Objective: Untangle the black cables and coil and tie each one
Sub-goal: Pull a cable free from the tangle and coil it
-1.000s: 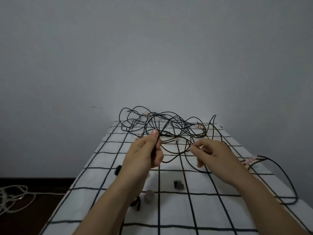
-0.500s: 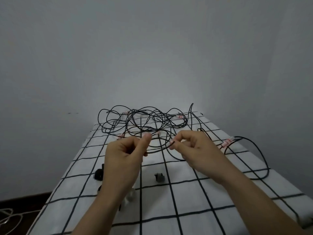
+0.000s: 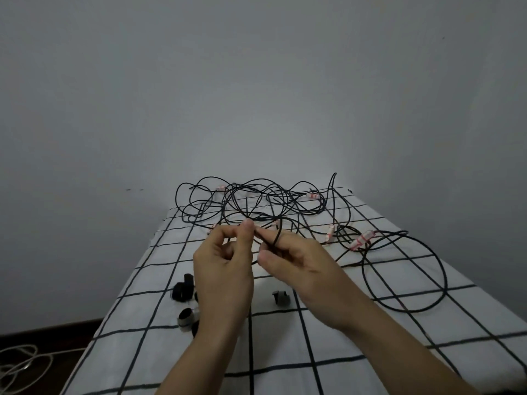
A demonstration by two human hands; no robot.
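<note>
The light is dim, flat and cool grey; its source cannot be told. The wall (image 3: 256, 95) is palest just above the table's far edge and darkens toward the upper corners. On the table (image 3: 427, 323), the left hand (image 3: 222, 269) and right hand (image 3: 302, 266) cast only faint, soft shadows, with a paler patch between them. The floor (image 3: 42, 352) at lower left is nearly black. The cables (image 3: 256, 201) look fairly crisp. Wide-angle stretch splays the table's side edges and bends its grid lines.
</note>
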